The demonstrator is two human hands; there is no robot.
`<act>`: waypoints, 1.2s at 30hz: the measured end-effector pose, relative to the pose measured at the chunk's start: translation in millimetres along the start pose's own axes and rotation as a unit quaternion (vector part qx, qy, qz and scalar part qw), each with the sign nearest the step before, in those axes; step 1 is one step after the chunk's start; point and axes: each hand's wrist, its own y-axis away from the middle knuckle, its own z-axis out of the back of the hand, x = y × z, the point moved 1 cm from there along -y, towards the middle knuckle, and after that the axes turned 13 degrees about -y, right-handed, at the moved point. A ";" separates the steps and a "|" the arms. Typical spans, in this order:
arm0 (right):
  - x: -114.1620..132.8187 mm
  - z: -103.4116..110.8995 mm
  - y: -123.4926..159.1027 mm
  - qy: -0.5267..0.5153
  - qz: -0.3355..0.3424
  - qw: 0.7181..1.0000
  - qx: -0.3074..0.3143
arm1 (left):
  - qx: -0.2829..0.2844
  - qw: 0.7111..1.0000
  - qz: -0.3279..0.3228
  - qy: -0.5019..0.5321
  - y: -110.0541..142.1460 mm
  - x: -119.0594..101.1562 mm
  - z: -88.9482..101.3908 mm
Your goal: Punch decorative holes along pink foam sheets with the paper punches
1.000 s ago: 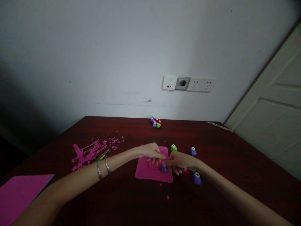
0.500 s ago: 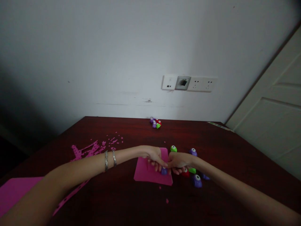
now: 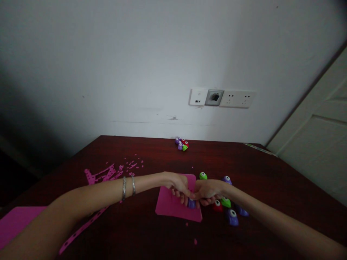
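A small purple paper punch [image 3: 191, 204], one of several with a single big eye, sits at the right edge of a pink paper sheet [image 3: 168, 206]. My left hand [image 3: 179, 186] reaches over the paper, with its thumb on top of the punch and its fingers curled beside it. From the right, my right hand [image 3: 208, 190] meets it, thumb pressed on the same punch. The fingers of both hands cover part of the punch and the paper's right edge. Close to my right hand lie a red punch [image 3: 217, 206] and a green punch [image 3: 226, 202].
More punches lie rightward, including a purple one [image 3: 232, 217]; a small cluster [image 3: 181, 143] stands at the table's back. Pink punched strips [image 3: 101, 176] and scraps lie left, beside another pink sheet [image 3: 16, 225]. Behind the dark red table [image 3: 151, 151] rises a wall with sockets [image 3: 238, 99].
The view has shifted slightly, so everything sits a little lower and further right. Both hands stay on the purple punch at the paper's edge.
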 end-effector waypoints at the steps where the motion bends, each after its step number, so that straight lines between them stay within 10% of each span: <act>1: 0.2 0.1 -0.4 0.001 -0.009 1.000 0.012 | -0.002 1.000 0.001 0.002 0.3 0.1 -0.1; 22: -4.9 -7.5 4.1 0.028 0.038 0.999 -0.021 | -0.029 0.998 -0.011 0.048 -1.6 6.9 -6.9; 36: 4.7 -5.6 7.6 0.032 -0.058 0.997 0.032 | 0.021 0.999 -0.005 0.046 -1.3 5.2 -1.7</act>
